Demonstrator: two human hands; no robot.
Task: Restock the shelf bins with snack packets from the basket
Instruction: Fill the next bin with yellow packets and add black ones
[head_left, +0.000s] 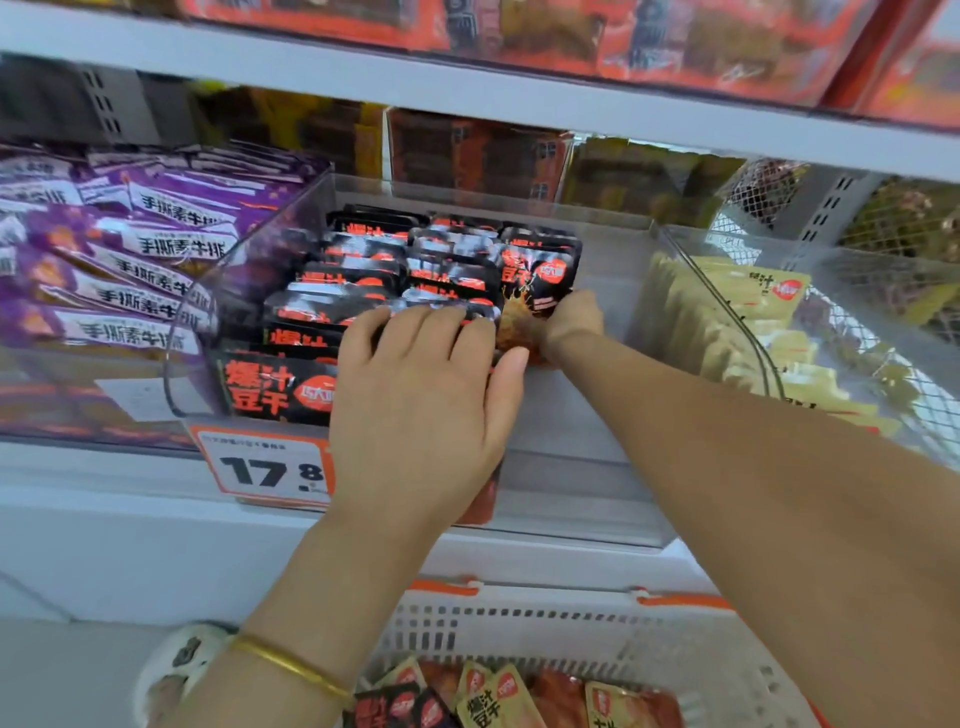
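Rows of black packets (353, 280) fill the left and middle of the clear bin (571, 467) tight against its left wall, while a strip of bin floor on the right lies bare up to the divider (719, 304) that borders the yellow packets (769, 332). The left hand (415, 400) lies flat with straight fingers pressing the front rows, and the right hand (569, 325) pinches an upright packet (537, 275) at the rows' right edge, beside that bare strip. Below the shelf lip, the basket (519, 618) holds spare packets (483, 696).
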